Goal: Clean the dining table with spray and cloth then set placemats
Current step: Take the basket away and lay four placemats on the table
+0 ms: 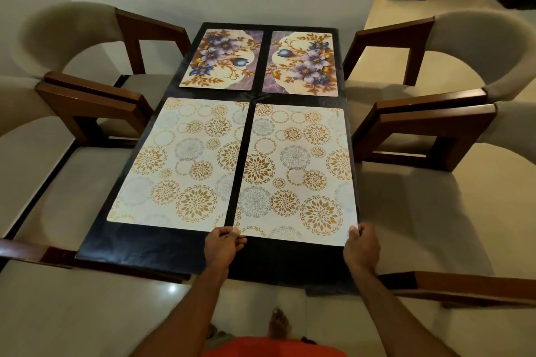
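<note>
A black dining table (145, 249) carries four placemats. Two white mats with gold circle patterns lie on the near half: the left one (179, 165) and the right one (298, 171). Two purple floral mats lie at the far end, one on the left (222, 59) and one on the right (301, 64). My left hand (222, 246) pinches the near left corner of the right gold mat. My right hand (361, 246) pinches its near right corner. No spray bottle or cloth is in view.
Four cushioned wooden armchairs stand round the table: two on the left (87, 101) and two on the right (435, 113). A white wall is behind the far edge. My bare foot (278, 323) shows on the tiled floor below.
</note>
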